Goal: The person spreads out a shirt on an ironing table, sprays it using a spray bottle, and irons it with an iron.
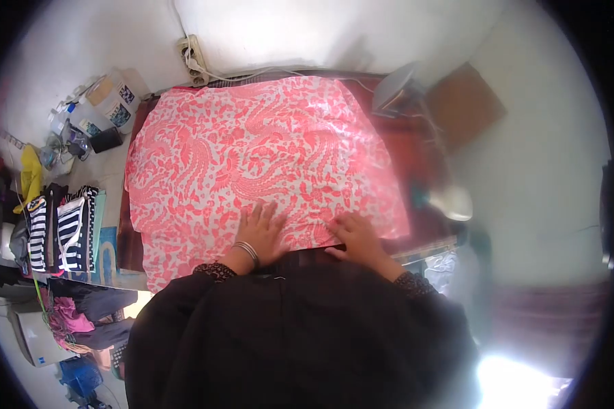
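Note:
A pink-and-white patterned cloth [252, 150] lies spread over a dark reddish table surface [416, 157], with some wrinkles near its front. My left hand [262, 232] rests flat on the cloth near its front edge, fingers spread, with bangles at the wrist. At the cloth's front edge to the right, my right hand [358, 237] has its fingers on the fabric and its thumb apart, just off the edge. Standing at the back right of the table is what looks like a clothes iron [394, 90], partly blurred.
A white bottle with a green top [450, 202] lies at the right. Folded striped clothes [69, 232] are stacked on the left, with several bottles [102, 109] behind them. A power strip [192, 60] with a cable is by the wall. A brown board [465, 108] sits at the back right.

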### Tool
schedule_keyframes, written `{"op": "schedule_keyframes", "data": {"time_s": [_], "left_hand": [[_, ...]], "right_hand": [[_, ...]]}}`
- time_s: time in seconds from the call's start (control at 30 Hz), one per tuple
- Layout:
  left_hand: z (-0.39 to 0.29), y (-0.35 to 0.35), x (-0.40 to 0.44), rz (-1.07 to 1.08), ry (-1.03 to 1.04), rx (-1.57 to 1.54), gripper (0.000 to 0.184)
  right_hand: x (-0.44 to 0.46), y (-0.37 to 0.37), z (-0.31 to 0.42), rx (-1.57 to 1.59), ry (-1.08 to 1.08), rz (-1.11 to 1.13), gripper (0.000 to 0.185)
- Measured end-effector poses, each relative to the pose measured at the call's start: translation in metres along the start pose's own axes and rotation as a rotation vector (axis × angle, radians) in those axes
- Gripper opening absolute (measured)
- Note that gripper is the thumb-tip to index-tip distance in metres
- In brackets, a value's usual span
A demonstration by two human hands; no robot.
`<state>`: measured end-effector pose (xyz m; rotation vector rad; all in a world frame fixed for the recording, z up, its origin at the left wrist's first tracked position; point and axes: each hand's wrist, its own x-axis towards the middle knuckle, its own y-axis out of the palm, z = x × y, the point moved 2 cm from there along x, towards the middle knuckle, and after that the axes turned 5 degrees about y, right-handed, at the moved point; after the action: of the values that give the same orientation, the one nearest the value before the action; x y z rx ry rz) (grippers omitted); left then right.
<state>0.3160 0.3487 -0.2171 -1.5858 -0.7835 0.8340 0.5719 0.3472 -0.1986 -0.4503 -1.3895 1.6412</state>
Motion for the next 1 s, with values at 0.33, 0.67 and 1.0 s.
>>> {"op": "schedule_keyframes", "data": {"time_s": [0.33, 0.67, 1.0], "left_hand": [[-0.014, -0.002, 0.014, 0.094, 0.185, -0.352, 0.033], [-0.012, 0.005, 0.018, -0.05, 0.468, -0.154, 0.034], [-0.027, -0.016, 0.037, 0.141, 0.4, -0.137, 0.03]], "right_hand": [[0.006, 0.005, -0.001, 0.071, 0.135, 0.204, 0.024], [-0.023, -0.016, -0.048, -0.183, 0.153, -0.021, 0.007], [-0.055, -0.037, -0.092, -0.191, 0.362, 0.018, 0.011]]}}
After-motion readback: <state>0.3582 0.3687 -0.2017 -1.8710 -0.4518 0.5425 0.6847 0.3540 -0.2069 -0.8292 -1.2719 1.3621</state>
